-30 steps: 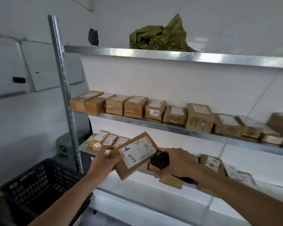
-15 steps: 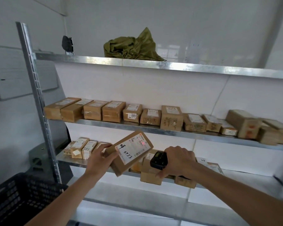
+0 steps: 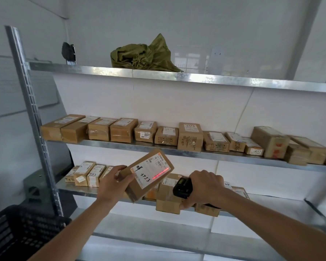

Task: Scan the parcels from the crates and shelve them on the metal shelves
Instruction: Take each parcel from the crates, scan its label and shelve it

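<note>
The left hand (image 3: pixel 114 180) grips the small brown parcel (image 3: pixel 146 174) by its end; it looks light and stiff. The right hand (image 3: pixel 203 186) squeezes the scanner (image 3: pixel 183 187), maybe pressing its button.

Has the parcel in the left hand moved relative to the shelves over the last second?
Yes. The parcel has risen: its top corner now overlaps the front edge of the middle shelf, where earlier it sat clearly below.
</note>
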The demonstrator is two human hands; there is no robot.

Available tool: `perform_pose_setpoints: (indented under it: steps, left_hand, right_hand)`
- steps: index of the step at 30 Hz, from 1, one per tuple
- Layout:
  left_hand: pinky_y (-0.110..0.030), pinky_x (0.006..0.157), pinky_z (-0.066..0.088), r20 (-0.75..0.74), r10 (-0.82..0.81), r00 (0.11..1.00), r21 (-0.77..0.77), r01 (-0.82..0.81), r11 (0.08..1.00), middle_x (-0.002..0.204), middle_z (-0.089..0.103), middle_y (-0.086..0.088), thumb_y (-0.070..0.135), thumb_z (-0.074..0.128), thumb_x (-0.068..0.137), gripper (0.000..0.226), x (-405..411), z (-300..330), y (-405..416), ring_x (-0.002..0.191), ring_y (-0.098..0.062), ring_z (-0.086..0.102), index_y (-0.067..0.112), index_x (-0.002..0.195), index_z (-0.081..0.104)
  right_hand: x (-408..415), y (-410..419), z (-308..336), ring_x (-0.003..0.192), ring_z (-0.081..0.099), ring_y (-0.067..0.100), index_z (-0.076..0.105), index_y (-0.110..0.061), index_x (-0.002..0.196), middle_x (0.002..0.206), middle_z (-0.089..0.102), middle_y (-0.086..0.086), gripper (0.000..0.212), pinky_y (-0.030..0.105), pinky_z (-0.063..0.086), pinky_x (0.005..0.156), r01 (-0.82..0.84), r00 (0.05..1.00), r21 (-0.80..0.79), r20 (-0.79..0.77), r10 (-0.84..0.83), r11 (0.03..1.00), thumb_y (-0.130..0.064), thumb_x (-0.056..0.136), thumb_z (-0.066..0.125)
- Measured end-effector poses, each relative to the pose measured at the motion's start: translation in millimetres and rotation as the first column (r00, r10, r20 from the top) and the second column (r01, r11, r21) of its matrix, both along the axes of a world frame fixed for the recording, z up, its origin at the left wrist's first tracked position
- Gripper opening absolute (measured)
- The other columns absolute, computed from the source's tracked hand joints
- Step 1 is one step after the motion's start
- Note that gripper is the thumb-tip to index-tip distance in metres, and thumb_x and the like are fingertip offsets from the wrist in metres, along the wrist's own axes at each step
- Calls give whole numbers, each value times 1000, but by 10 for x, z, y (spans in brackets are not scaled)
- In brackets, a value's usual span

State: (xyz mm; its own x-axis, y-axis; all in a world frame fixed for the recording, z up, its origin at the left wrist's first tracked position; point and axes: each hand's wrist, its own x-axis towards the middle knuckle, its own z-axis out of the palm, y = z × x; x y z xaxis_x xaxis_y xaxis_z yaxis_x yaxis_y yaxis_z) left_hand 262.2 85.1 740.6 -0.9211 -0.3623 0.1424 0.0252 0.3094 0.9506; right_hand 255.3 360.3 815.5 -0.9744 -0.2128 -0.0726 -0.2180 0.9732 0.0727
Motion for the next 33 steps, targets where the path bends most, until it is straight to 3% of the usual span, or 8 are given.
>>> perform_pose_setpoints:
  steps: [4,9,16,24,27,30,33]
  left_hand:
    - [-47,83,62,-7,-16,1000,32,16,999,108,74,4,46,75,83,28,-7,-1,38,107,-26,67,40,105,60]
    - [-46,84,62,-3,-19,1000,45,19,999,111,71,1,36,74,89,27,-17,19,148,107,-27,66,38,110,57]
    - [-47,83,62,-13,-17,1000,32,18,999,110,71,1,40,75,86,24,-73,23,310,106,-26,66,40,103,58]
    - [-45,79,63,-1,-57,998,62,57,996,106,72,2,51,78,75,33,-126,19,512,103,-22,67,45,102,60]
    - [-44,78,63,7,-79,997,81,78,994,101,72,2,37,77,85,26,-166,33,714,99,-22,69,39,104,59]
    - [-44,77,64,33,-124,992,87,120,989,101,73,-1,38,77,85,27,-255,9,1060,95,-22,71,39,105,59]
    - [-42,73,64,78,-208,975,114,199,973,103,73,-3,39,76,86,28,-427,4,1576,94,-23,71,36,107,57]
  right_hand:
    - [-24,46,-24,99,65,14,60,-25,118,106,70,-7,81,30,44,75,13,1000,5,-10,-13,1000,-79,62,80]
    - [-11,139,-28,98,64,14,60,-26,118,105,70,-7,79,30,44,75,23,1000,-1,-5,-23,1000,-78,62,80]
    - [2,292,10,104,64,16,59,-26,122,109,69,-6,78,35,50,89,61,998,2,-2,-61,998,-75,65,81]
    - [73,537,71,93,56,14,54,-26,109,98,62,-9,73,32,44,80,101,994,-42,35,-100,994,-76,63,81]
    - [115,696,68,93,56,14,53,-26,111,98,60,-10,76,32,44,82,113,993,-88,41,-110,990,-78,62,81]
    - [141,939,4,93,52,11,45,-32,106,94,54,-14,68,31,44,84,110,993,-191,60,-100,975,-74,66,81]
    - [104,1274,-89,92,57,11,51,-32,113,93,57,-15,68,28,48,82,117,992,-299,73,-100,947,-70,67,83]
